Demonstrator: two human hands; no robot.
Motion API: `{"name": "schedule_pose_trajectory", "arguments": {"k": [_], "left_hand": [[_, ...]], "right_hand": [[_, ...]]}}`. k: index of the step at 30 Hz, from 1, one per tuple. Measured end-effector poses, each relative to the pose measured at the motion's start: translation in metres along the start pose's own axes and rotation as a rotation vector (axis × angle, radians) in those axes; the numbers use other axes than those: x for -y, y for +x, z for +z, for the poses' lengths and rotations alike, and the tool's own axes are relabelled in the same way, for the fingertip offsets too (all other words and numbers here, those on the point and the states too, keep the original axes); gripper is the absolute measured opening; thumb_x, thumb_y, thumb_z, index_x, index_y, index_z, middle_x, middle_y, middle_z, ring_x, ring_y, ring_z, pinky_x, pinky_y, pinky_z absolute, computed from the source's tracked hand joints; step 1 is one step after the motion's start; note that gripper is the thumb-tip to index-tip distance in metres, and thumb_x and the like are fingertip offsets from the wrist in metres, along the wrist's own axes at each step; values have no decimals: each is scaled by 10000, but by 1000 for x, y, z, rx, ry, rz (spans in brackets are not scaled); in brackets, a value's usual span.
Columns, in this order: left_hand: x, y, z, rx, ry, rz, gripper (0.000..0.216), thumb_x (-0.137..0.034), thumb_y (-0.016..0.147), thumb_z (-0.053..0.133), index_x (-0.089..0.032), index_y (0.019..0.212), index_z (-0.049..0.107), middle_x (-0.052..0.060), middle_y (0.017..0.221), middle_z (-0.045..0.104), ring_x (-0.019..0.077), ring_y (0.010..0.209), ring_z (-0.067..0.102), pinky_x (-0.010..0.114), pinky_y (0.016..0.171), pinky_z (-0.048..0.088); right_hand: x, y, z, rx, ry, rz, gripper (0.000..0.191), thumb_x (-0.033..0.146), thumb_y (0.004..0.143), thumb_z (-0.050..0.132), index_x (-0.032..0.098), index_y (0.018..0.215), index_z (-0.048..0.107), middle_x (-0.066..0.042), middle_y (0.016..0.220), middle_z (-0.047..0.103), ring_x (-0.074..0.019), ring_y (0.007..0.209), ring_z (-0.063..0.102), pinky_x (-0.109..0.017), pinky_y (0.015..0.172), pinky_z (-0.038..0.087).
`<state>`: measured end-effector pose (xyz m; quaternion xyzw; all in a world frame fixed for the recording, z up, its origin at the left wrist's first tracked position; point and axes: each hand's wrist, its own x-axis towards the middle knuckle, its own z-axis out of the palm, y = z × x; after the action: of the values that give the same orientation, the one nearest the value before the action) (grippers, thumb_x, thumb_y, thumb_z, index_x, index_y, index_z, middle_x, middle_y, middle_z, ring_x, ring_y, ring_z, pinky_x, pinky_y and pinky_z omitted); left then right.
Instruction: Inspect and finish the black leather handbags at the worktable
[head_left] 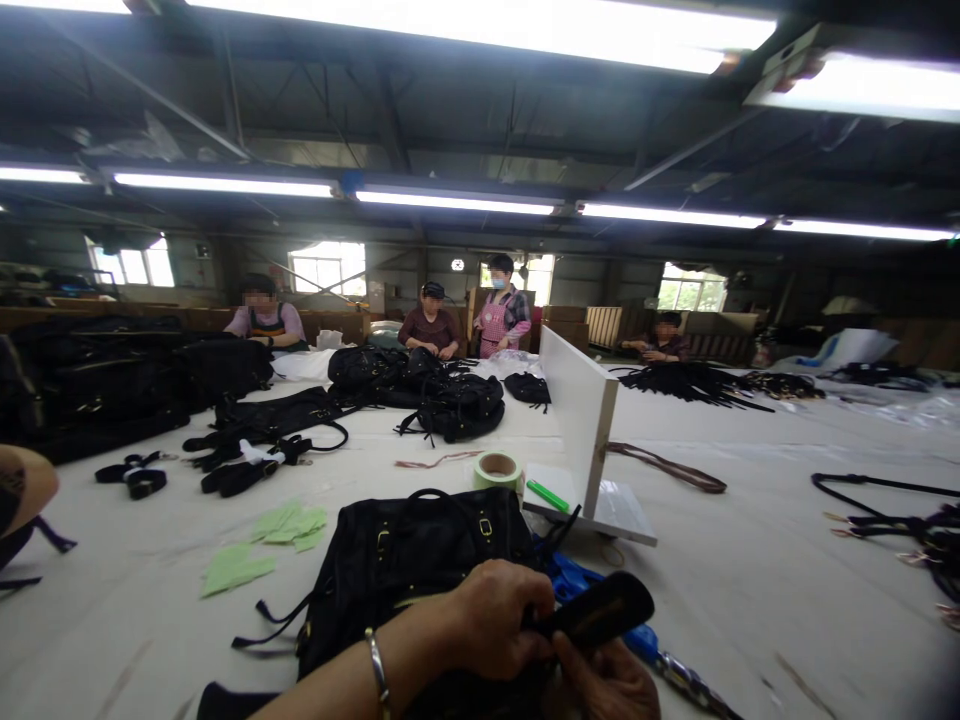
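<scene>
My left hand [491,620], with a silver bracelet at its wrist, has its fingers closed on a black strap [611,608] with a wide rounded end. Thumb pressed against the strap's underside, my right hand [615,682] grips it too, partly cut off by the bottom edge. Beneath my left arm lies a black bag [427,540] with brass-coloured buckles, a top handle and thin side ties. Just past the strap is a blue-handled tool [576,577], partly hidden. A metal shaft [694,685] points toward the lower right.
A tape roll [497,470] and a green cutter [547,496] lie by an upright white board [581,400]. Green paper pieces [289,525] are on the left. Black bags [420,385] and straps cover the far table. Co-workers [431,325] are behind it; someone's arm [26,490] enters at left.
</scene>
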<state>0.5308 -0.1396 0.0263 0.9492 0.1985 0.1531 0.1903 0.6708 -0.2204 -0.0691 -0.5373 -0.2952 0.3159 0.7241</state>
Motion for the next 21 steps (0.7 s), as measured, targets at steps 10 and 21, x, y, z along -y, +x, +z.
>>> {"name": "schedule_pose_trajectory", "arguments": {"k": [10,21], "left_hand": [[-9,13,-23,271,154,59,215,-356,729,681,-225,891,626,-3,848,709,206,764,683,216,570,437],[-17,20,-21,260,278,16,225,-320,752,618,-179,926,634,84,802,700,291,736,687,303,573,509]], "right_hand": [[-2,-8,6,-3,93,-42,454,464,471,898,153,756,728,-90,762,707,-289,741,670,-299,598,560],[11,0,0,69,111,68,589,468,543,867,161,990,637,-48,741,689,-225,627,647,-263,518,529]]}}
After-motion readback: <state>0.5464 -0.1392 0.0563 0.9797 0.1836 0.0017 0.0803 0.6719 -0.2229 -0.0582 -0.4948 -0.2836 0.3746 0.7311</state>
